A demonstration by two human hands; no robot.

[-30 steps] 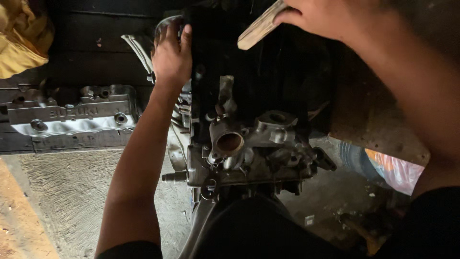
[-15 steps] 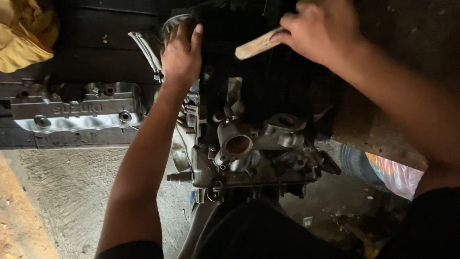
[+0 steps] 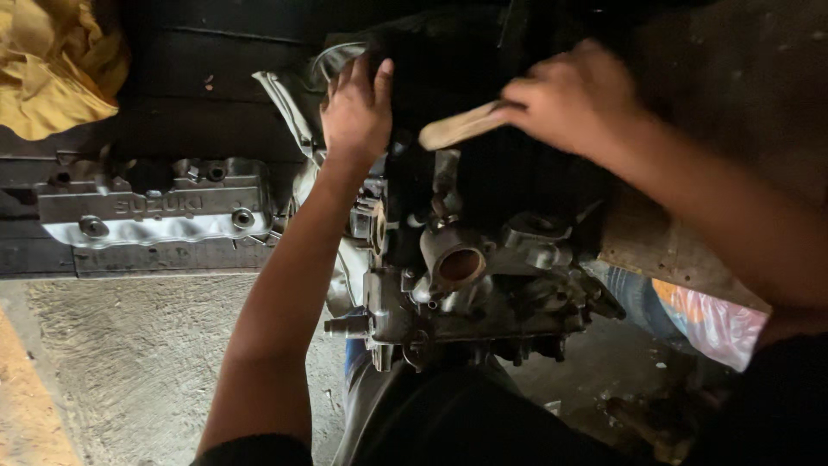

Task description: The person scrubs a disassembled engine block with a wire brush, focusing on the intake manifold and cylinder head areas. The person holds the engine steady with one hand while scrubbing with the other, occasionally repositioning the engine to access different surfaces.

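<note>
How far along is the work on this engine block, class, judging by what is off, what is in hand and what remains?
Done: the silver valve cover is off, lying apart on the dark boards. In hand: the left hand steadies the engine block while the right hand holds a pale wooden handle over its dark top. Left: the block looks grimy, fittings attached.

Bare forearms; dark, probably black, short sleeves.

My right hand [image 3: 573, 99] is motion-blurred, hiding my grip on the wooden handle [image 3: 457, 129]; its far end vanishes in the engine's [image 3: 466, 259] dark top.
</note>
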